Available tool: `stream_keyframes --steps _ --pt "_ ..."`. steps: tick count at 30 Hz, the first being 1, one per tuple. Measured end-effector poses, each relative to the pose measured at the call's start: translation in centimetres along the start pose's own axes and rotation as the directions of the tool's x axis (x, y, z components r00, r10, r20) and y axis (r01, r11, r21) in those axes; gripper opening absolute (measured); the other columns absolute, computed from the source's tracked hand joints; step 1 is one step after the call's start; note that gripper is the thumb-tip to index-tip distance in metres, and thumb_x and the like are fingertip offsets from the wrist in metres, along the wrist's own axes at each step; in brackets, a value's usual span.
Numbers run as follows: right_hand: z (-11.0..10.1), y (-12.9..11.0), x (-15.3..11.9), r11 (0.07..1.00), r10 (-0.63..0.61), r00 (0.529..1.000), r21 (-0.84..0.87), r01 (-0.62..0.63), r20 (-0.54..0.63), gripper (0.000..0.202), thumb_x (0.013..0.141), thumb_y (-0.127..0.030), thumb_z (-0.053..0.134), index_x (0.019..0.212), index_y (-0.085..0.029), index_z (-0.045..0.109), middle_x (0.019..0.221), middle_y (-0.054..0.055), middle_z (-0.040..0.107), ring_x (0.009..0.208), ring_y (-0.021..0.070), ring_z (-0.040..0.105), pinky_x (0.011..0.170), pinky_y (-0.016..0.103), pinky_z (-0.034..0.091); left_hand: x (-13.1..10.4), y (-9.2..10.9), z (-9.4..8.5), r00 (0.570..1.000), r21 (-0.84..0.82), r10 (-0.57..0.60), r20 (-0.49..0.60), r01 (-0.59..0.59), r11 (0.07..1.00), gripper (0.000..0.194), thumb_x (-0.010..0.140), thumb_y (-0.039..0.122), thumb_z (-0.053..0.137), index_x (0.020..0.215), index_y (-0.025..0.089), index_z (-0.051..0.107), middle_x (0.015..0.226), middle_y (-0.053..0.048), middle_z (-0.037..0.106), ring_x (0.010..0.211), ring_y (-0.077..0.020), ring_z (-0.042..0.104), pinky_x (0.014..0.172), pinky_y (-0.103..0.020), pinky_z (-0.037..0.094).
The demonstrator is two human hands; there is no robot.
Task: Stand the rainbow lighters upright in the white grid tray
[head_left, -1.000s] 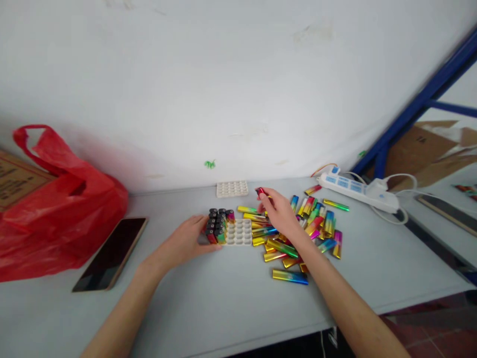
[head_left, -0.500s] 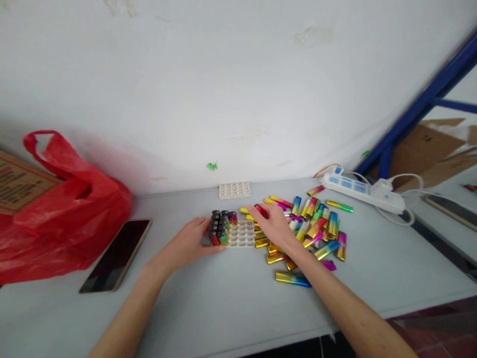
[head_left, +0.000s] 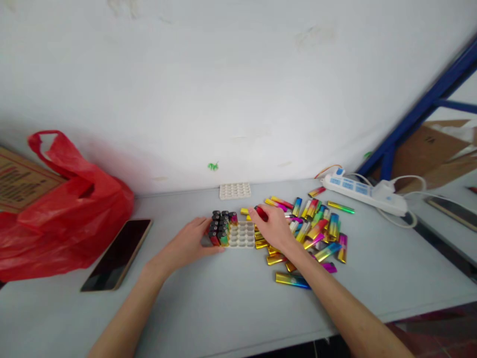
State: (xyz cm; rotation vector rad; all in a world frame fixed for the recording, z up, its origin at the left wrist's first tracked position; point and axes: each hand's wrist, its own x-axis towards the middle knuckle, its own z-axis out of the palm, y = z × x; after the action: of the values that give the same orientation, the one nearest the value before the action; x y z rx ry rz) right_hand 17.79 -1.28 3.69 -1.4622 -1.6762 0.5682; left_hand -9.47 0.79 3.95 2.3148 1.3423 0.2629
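Note:
My left hand (head_left: 189, 241) grips the left end of a white cell tray (head_left: 241, 235), with its thumb along the front edge and its fingers at the back left. Several lighters (head_left: 218, 229), black ends up, stand packed in the tray's left cells; a magenta one (head_left: 233, 218) stands in the back row beside them. The right cells are bare. My right hand (head_left: 274, 226) is closed round a red, black-ended lighter (head_left: 262, 213), just right of the tray and over a loose pile of shiny, multicoloured lighters (head_left: 317, 227). Its fingertips are partly hidden.
Against the wall lies a second white tray (head_left: 234, 190). A phone (head_left: 117, 254) and a red plastic bag (head_left: 74, 214) with a cardboard box (head_left: 26, 181) are on the left. At the back right sits a power strip (head_left: 363, 191) with cables, near a blue metal frame (head_left: 417, 114).
The view has shifted very slightly. Both hands, the tray and the red lighter keep almost the same places.

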Motion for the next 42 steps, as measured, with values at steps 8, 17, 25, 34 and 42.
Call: stream_keyframes --steps 8,17,25,34,42 --pt "0.4 0.6 0.0 0.997 -0.063 0.997 -0.049 0.065 0.043 0.043 0.108 -0.044 0.056 0.070 -0.026 0.044 0.060 -0.004 0.053 0.058 0.0170 0.050 0.060 0.032 0.032 0.0 -0.2 0.2 1.000 -0.003 0.014 -0.028 -0.014 1.000 0.051 0.077 0.062 0.086 0.109 0.024 0.070 0.117 -0.015 0.076 0.111 -0.0377 0.072 0.099 -0.049 0.058" --pt "0.1 0.4 -0.5 0.934 -0.314 0.937 -0.125 0.334 0.150 0.039 0.115 -0.047 0.045 0.088 -0.024 0.062 0.094 0.007 0.070 0.089 0.0222 0.067 0.083 0.034 0.052 -0.1 0.0 0.2 0.998 -0.035 0.028 -0.054 -0.030 0.999 0.053 0.077 0.057 0.089 0.113 0.023 0.073 0.120 -0.012 0.078 0.115 -0.0366 0.072 0.105 -0.047 0.056" --pt "0.3 0.9 -0.2 0.977 -0.189 0.944 -0.041 0.207 0.269 0.040 0.115 -0.048 0.052 0.088 -0.022 0.066 0.082 0.002 0.078 0.075 0.0199 0.072 0.072 0.030 0.048 -0.1 0.2 0.1 0.999 -0.022 0.022 -0.042 -0.023 0.999 0.051 0.077 0.056 0.089 0.112 0.022 0.072 0.118 -0.013 0.078 0.115 -0.0366 0.072 0.103 -0.045 0.056" --pt "2.6 -0.7 -0.2 0.728 -0.311 0.899 -0.531 0.433 0.307 0.034 0.112 -0.047 0.058 0.101 -0.019 0.073 0.095 0.011 0.079 0.095 0.0261 0.074 0.100 0.041 0.045 -0.1 0.2 0.2 0.999 -0.021 0.029 -0.040 -0.030 0.999 0.046 0.080 0.055 0.087 0.109 0.023 0.072 0.117 -0.012 0.078 0.115 -0.0365 0.071 0.105 -0.047 0.055" --pt "-2.0 2.2 0.5 0.821 -0.253 0.945 -0.469 0.324 0.209 0.023 0.113 -0.037 0.060 0.106 -0.021 0.075 0.100 0.007 0.079 0.099 0.0239 0.073 0.100 0.037 0.046 0.2 0.2 0.0 1.000 -0.037 -0.001 -0.018 0.000 0.999 0.051 0.076 0.062 0.085 0.103 0.021 0.072 0.117 -0.016 0.077 0.111 -0.0391 0.071 0.100 -0.048 0.057"
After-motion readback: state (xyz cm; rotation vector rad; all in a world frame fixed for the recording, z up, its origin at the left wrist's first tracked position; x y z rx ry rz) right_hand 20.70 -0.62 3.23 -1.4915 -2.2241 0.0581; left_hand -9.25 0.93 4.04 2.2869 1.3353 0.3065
